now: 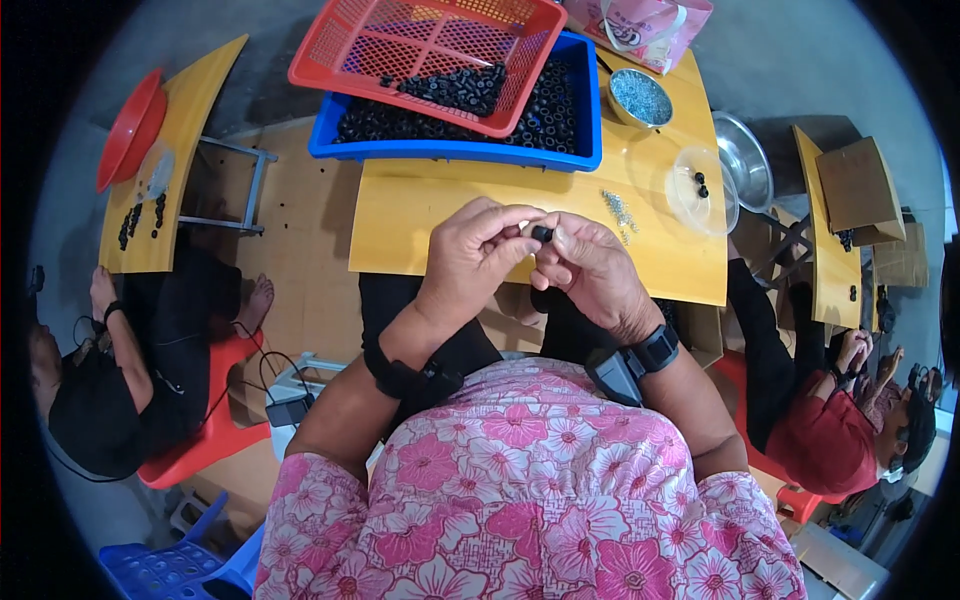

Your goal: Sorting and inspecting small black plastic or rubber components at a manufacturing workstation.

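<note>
Both hands meet over the near edge of the yellow table [440,215], around a small black round part [542,233]. My left hand [472,262] pinches it from the left between thumb and fingertips. On the other side, the thumb and curled fingers of my right hand [597,268] grip the same part. Fingertips partly cover it, so its full shape is hidden. A scatter of small clear pieces [619,214] lies on the table beyond my right hand. Farther right, a transparent round lid or dish [684,205] has a few black parts [701,185] on it.
A blue bin [450,150] full of black ring-shaped parts stands at the back, with a red mesh basket [345,75] tilted on top. Right of it are a metal bowl [640,98] of small clear pieces and a pink bag [655,30]. Other people sit at tables on both sides.
</note>
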Motion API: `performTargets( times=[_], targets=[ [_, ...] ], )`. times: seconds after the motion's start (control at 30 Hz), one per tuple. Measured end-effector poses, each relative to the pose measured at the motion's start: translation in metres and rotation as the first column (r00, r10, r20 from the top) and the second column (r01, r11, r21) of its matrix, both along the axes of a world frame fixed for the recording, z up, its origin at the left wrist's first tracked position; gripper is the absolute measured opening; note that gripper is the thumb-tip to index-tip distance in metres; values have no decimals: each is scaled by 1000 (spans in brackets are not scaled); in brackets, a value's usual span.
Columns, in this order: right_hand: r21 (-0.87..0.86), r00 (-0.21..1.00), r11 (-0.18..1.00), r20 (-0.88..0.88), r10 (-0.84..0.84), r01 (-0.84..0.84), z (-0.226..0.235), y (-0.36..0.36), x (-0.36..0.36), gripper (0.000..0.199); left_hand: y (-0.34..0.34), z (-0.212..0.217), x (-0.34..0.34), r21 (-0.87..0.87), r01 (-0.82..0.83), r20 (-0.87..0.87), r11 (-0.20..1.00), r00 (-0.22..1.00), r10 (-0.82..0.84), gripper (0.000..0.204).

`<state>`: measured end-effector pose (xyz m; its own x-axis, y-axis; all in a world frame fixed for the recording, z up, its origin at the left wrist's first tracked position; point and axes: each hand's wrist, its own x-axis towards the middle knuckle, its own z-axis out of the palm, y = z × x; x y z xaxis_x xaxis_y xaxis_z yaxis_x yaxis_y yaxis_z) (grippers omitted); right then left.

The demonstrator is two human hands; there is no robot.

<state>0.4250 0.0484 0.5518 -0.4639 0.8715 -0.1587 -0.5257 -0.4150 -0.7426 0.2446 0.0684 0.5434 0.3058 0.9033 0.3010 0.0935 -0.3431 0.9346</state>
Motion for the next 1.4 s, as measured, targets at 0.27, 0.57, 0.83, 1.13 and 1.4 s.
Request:
performTargets(
  times=[0.27, 0.57, 0.83, 1.13, 1.4],
  targets=[
    [-165, 993, 986, -118, -31, 11, 2, 1, 1, 28, 1, 3, 2, 34, -28, 43, 999, 999, 26, 21],
    [-171, 996, 985, -92, 17, -33, 8, 4, 0, 26, -2, 11, -1, 31, -42, 15, 999, 999, 42, 17],
    [-40, 981, 984, 91, -171, 175, 14, -2, -17, 19, -9, -2, -2, -105, -48, 165, 993, 984, 65, 16],
    [197, 882, 928, 300, -363, 315, 5, -6, -21, 14, -14, 3, -2, -427, 228, 426, 875, 904, -28, 18],
    [307, 844, 887, 311, -437, 346, 0, -9, -25, 13, -14, 4, -4, -441, 288, 443, 850, 894, -73, 17]
  ],
)
